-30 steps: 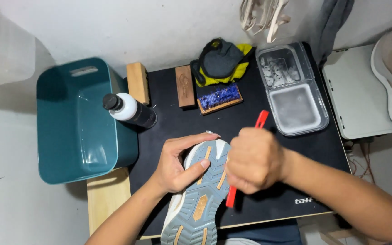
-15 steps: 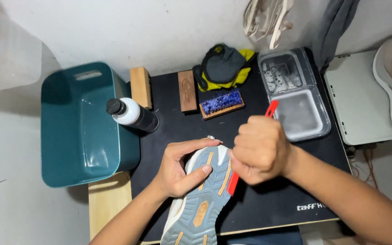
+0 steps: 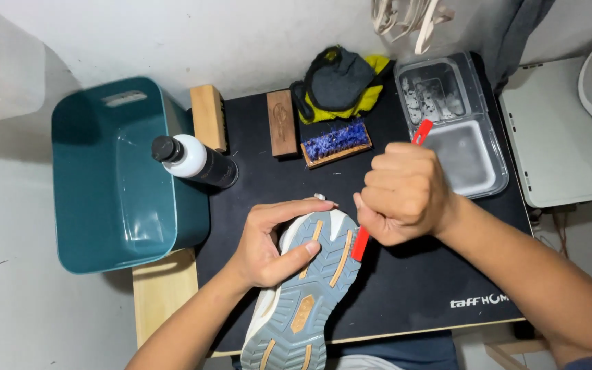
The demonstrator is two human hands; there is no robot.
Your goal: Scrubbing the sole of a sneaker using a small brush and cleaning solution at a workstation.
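Observation:
A sneaker (image 3: 306,291) lies sole-up on the black mat (image 3: 405,294), its grey-blue tread with tan strips facing me. My left hand (image 3: 268,240) grips the toe end, fingers across the top and thumb on the sole. My right hand (image 3: 402,192) is a closed fist around a thin red-handled tool (image 3: 422,131). The tool's lower end (image 3: 360,243) touches the right edge of the sole; its tip is hidden.
A teal bin (image 3: 114,178) stands at the left. A white bottle with a black cap (image 3: 193,161) lies beside it. Two wooden brushes (image 3: 209,116), a blue-bristled brush (image 3: 336,142), a grey-yellow cloth (image 3: 340,85) and a clear two-part tray (image 3: 453,123) sit at the back.
My right hand with the red tool has moved up along the sole's right edge toward the toe. The left hand keeps its hold on the sneaker.

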